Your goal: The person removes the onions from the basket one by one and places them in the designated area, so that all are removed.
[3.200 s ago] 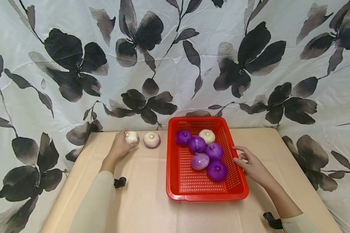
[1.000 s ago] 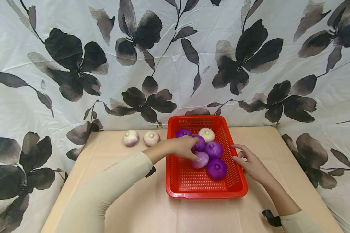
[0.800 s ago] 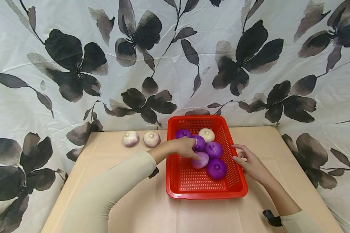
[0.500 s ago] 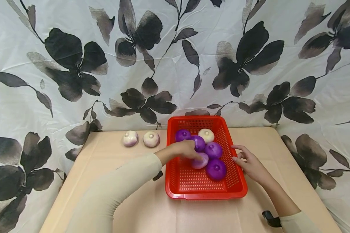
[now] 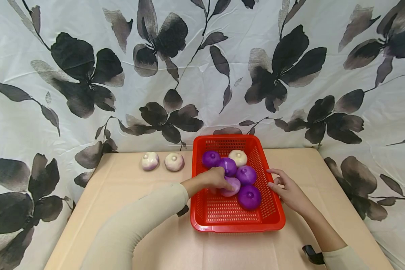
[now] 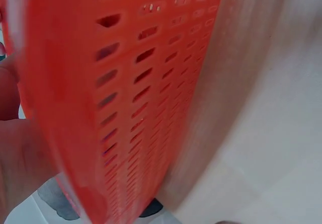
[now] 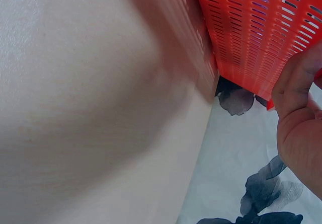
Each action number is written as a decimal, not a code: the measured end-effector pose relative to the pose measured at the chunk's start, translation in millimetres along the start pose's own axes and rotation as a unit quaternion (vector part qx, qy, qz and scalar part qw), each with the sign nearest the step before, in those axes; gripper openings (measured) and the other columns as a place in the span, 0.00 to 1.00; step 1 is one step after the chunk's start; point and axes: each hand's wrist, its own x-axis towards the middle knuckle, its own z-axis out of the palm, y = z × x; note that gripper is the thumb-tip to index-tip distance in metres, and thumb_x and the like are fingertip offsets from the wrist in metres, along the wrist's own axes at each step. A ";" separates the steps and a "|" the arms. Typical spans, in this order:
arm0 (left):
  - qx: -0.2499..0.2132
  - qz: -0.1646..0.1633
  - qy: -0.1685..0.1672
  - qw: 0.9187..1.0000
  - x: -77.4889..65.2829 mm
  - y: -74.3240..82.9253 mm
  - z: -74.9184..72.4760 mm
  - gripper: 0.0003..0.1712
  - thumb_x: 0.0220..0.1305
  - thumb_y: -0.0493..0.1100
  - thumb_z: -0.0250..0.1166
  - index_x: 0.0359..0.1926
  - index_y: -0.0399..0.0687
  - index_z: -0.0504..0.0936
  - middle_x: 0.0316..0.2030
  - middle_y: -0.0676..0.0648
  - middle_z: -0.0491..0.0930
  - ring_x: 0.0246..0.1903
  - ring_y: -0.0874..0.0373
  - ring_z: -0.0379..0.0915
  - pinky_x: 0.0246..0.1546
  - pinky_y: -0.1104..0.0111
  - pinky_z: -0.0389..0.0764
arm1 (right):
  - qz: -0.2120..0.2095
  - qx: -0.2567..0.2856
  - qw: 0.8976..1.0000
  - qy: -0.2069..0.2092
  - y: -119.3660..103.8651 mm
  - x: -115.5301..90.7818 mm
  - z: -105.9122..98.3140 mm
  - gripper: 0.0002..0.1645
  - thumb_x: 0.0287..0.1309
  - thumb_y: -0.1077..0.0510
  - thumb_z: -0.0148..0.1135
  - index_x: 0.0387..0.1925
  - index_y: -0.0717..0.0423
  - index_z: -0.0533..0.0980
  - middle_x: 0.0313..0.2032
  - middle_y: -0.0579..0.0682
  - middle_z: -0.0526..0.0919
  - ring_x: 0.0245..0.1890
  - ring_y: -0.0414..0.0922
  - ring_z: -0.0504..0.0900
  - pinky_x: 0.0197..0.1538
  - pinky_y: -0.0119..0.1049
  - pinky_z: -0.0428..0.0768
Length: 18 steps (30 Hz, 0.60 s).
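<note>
In the head view, a red perforated plastic basket (image 5: pixel 237 227) holds several deep purple onions (image 5: pixel 249 197), a cream-white onion (image 5: pixel 238 157) and a lighter purple onion (image 5: pixel 234 186). My left hand (image 5: pixel 216 178) reaches over the basket's left rim and grips the lighter purple onion, thumb on its near side; the other fingers are mostly hidden. My right hand (image 5: pixel 288 190) holds the basket's right rim between thumb and fingers. In the right wrist view, the curled fingers of the right hand (image 7: pixel 302 108) meet the basket wall (image 7: pixel 246 38). The left wrist view shows the basket's outer side (image 6: pixel 136 98).
Two whitish onions with purple tinges, one (image 5: pixel 150 161) left of the other (image 5: pixel 174 162), sit on the table (image 5: pixel 162 232) near its back edge, left of the basket. A floral curtain (image 5: pixel 202 75) hangs behind the table.
My left hand let go of a whitish onion at the back left and moved right into the basket, where its fingers have closed on the lighter purple onion. My right hand stays at the rim.
</note>
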 end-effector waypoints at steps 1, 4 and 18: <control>-0.003 0.004 0.004 1.000 0.2 -1.1 1.0 0.24 0.57 0.48 0.79 0.41 0.36 0.78 0.30 0.45 0.79 0.36 0.43 0.87 0.38 0.51 0.89 | 0.000 0.000 1.000 0.001 -0.2 -0.8 0.5 0.32 0.74 0.61 0.58 0.74 0.59 0.60 0.33 0.58 0.71 0.23 0.40 0.75 0.21 0.35 0.80; -0.002 0.011 0.012 1.000 0.6 -3.2 3.0 0.20 0.56 0.45 0.80 0.33 0.40 0.77 0.26 0.48 0.76 0.34 0.43 0.87 0.38 0.51 0.89 | 0.001 0.001 1.000 0.003 -0.5 -2.5 1.7 0.32 0.74 0.61 0.58 0.74 0.58 0.60 0.33 0.58 0.71 0.22 0.40 0.75 0.21 0.36 0.80; -0.032 0.062 0.000 0.998 -7.1 -9.8 -3.4 0.24 0.55 0.43 0.80 0.48 0.41 0.78 0.37 0.45 0.80 0.31 0.58 0.77 0.32 0.65 0.84 | 0.002 -0.002 1.000 0.007 -1.5 -5.2 3.7 0.32 0.74 0.61 0.58 0.74 0.58 0.60 0.33 0.58 0.71 0.22 0.39 0.74 0.20 0.34 0.78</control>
